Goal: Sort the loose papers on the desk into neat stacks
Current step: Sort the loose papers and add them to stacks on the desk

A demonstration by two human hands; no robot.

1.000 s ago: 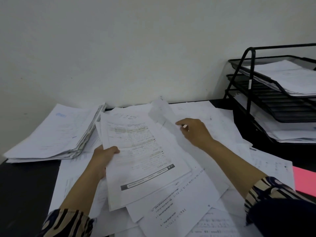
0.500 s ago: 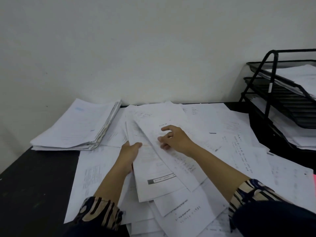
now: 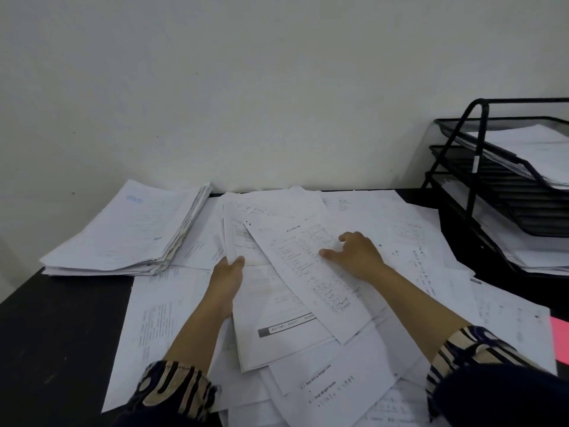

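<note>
A black desk [image 3: 55, 334] stands against a plain pale wall [image 3: 246, 87]. Loose papers [image 3: 431, 241] cover its middle and right, overlapping at all angles. A thick stack [image 3: 129, 235] lies at the back left, and a black wire tray rack [image 3: 505, 192] holding sheets stands at the right edge. The near left of the desk is bare. The left hand [image 3: 228, 275] grips the left edge of a small bundle of sheets [image 3: 271, 328], thumb on top. The right hand [image 3: 357, 254] rests on a tilted sheet [image 3: 308, 272] with its fingers [image 3: 329, 252] spread and lightly bent.
</note>
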